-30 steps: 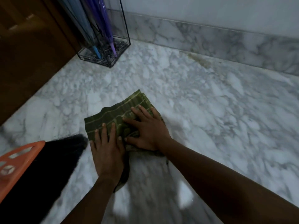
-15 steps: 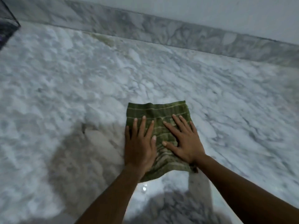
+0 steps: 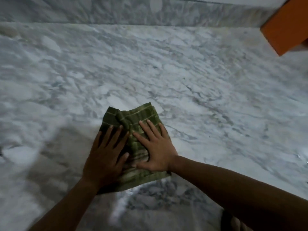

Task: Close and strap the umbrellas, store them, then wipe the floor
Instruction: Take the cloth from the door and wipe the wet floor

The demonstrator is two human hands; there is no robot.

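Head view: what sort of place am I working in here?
Indoors, probably the edge of a room in a home: grey-white marble floor, matching marble skirting along its far side, and a green striped cloth spread on it.

A home interior, likely an entrance area, is indicated by the polished white-grey marble floor (image 3: 200, 84), a matching marble skirting (image 3: 116, 12) and an orange box (image 3: 286, 29) near the wall.

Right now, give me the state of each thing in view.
green cloth, spread flat, far edge bunched.
left hand, flat, pressing cloth.
right hand, flat, pressing cloth.
marble floor, glossy patch near cloth.
orange object, cut off by frame.
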